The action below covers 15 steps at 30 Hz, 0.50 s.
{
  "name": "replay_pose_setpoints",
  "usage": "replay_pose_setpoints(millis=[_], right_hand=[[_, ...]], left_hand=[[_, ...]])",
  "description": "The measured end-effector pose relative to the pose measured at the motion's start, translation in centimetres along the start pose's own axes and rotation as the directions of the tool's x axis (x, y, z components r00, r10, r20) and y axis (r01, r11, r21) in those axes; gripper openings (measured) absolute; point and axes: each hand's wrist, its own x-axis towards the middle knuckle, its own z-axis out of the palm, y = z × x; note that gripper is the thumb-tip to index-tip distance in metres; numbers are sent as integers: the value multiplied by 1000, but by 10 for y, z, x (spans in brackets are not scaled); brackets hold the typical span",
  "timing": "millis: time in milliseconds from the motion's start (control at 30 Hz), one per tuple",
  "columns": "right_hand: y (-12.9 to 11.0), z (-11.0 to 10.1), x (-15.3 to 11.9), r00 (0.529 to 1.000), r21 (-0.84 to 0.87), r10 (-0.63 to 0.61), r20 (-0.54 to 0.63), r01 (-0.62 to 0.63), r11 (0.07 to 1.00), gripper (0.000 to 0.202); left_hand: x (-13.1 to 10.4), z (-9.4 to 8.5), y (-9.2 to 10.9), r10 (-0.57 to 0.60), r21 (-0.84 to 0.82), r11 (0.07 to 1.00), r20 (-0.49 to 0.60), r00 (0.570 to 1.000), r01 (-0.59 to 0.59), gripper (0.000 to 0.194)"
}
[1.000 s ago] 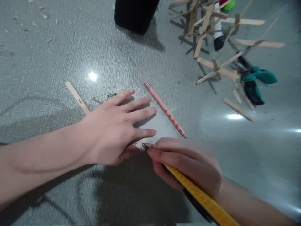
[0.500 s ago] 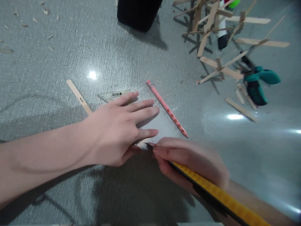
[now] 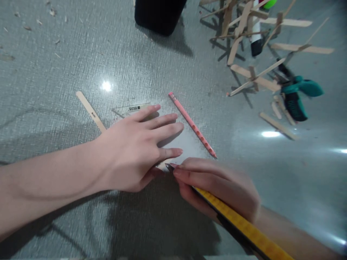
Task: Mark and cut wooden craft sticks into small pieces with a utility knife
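Two bare hands, the left hand (image 3: 138,148) and the right hand (image 3: 217,184), are near each other around the middle of the head view. The left lies palm down with its fingers spread wide, and it does not grip anything; under it one sees a white sheet (image 3: 187,142). In the gap between its thumb and index finger, close to the centre of the frame, there is a short visible part of a wooden strip (image 3: 165,163). The right has its fingers closed around a yellow-and-black utility knife (image 3: 241,225), which slants toward the lower right, and the blade tip is at this strip; whether it has entered the wood, I cannot tell. A clear set square (image 3: 132,107) is partly covered by the left fingertips, and a craft stick (image 3: 90,112) reaches toward the left wrist. To the right of these fingers lies a pink pencil (image 3: 193,126). At the top centre stands a black container (image 3: 159,16). In the upper right are joined craft sticks (image 3: 238,32), a white marker (image 3: 256,45) and teal-handled pliers (image 3: 295,94); small wood chips (image 3: 52,12) are scattered in the upper left.
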Motion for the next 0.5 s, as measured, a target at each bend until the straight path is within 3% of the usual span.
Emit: replay_pose_setpoints(millis=[100, 333, 433, 500], right_hand=[[-5, 1, 0, 989, 99, 121, 83, -129, 987, 53], [-2, 1, -1, 997, 197, 62, 41, -69, 978, 51], [1, 1, -2, 995, 11, -98, -15, 98, 995, 41], [4, 1, -2, 969, -133, -238, -61, 228, 964, 26]], left_hand=[[-1, 1, 0, 4, 9, 1000, -5, 1000, -4, 52], [0, 2, 1, -7, -34, 999, -1, 1000, 7, 49], [0, 2, 1, -13, -44, 999, 8, 1000, 13, 49], [0, 2, 1, -15, -46, 999, 8, 1000, 15, 49]])
